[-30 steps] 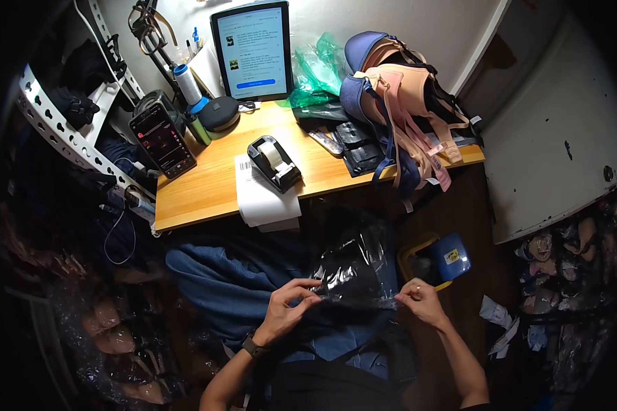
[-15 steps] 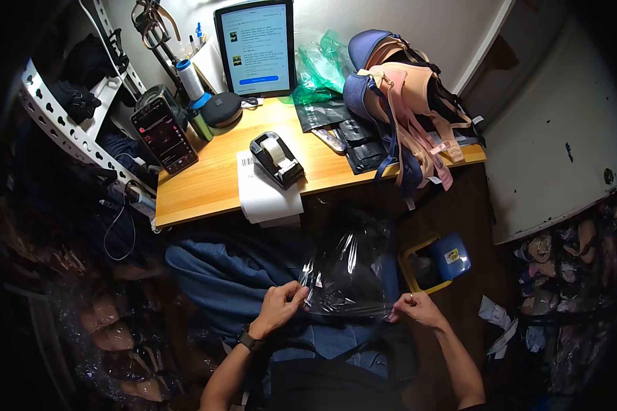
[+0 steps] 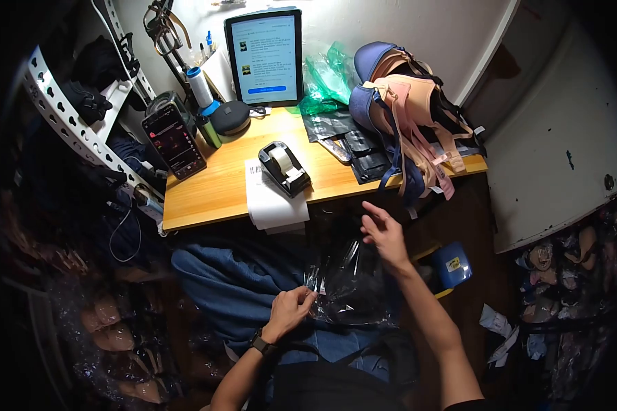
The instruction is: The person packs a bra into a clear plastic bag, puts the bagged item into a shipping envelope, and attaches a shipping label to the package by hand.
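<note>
A clear plastic bag (image 3: 353,291) with something dark in it lies across my lap, its surface catching the light. My left hand (image 3: 292,308) pinches the bag's near left corner between thumb and fingers. Off the bag, my right hand (image 3: 385,236) is raised over its far right side with the fingers apart and nothing in them. Just beyond the hands, the desk's front edge holds a black tape dispenser (image 3: 285,170) with a roll of tape, standing on white paper labels (image 3: 271,205) that hang over the edge.
On the wooden desk (image 3: 209,202) stand a tablet (image 3: 264,61), a phone (image 3: 175,140) and a round black case (image 3: 229,118). Bras (image 3: 408,103) are piled at the right beside green plastic (image 3: 325,75). A blue-and-yellow bin (image 3: 452,265) sits on the floor at right.
My right hand has let go of the bag's right corner and moved up and toward the desk. My left hand keeps its pinch. The view has shifted slightly.
</note>
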### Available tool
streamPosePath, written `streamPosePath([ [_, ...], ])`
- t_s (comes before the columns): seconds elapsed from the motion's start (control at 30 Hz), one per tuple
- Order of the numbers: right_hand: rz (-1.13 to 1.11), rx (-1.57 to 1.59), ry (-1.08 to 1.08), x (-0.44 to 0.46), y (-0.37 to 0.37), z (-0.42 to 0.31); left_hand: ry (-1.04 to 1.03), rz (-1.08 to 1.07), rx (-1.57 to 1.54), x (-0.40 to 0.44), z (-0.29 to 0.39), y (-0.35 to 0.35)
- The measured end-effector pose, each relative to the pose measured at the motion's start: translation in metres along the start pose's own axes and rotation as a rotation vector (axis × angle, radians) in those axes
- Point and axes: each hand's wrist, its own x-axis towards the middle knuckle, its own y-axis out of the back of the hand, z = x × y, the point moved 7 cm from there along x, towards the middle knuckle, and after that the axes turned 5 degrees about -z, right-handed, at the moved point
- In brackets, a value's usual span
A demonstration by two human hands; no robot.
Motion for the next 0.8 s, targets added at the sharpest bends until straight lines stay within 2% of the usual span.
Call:
streamPosePath([
  [0.17, 0.167, 0.079, 0.079, 0.044, -0.016, 0.057, 0.025, -0.018, 0.015, 0.002, -0.002, -0.001],
  [0.27, 0.397, 0.147, 0.248, 0.052, -0.007, 0.069, 0.014, -0.023, -0.007, 0.002, -0.002, -0.003],
  [0.4, 0.262, 0.274, 0.076, 0.027, -0.021, 0.044, 0.012, -0.017, -0.044, 0.004, -0.004, -0.001],
  [0.53, 0.241, 0.366, 0.037, 0.005, -0.021, 0.012, 0.032, -0.036, -0.058, 0.004, -0.009, -0.009],
  [0.67, 0.188, 0.289, -0.072, 0.012, -0.024, 0.008, 0.005, -0.017, -0.053, 0.008, -0.017, -0.010],
  [0.7, 0.187, 0.289, -0.072, 0.011, -0.025, 0.006, -0.002, -0.009, -0.048, 0.009, -0.018, -0.011],
  [0.8, 0.265, -0.035, 0.127, 0.006, -0.030, -0.019, 0.004, -0.002, -0.049, 0.007, -0.017, -0.011],
])
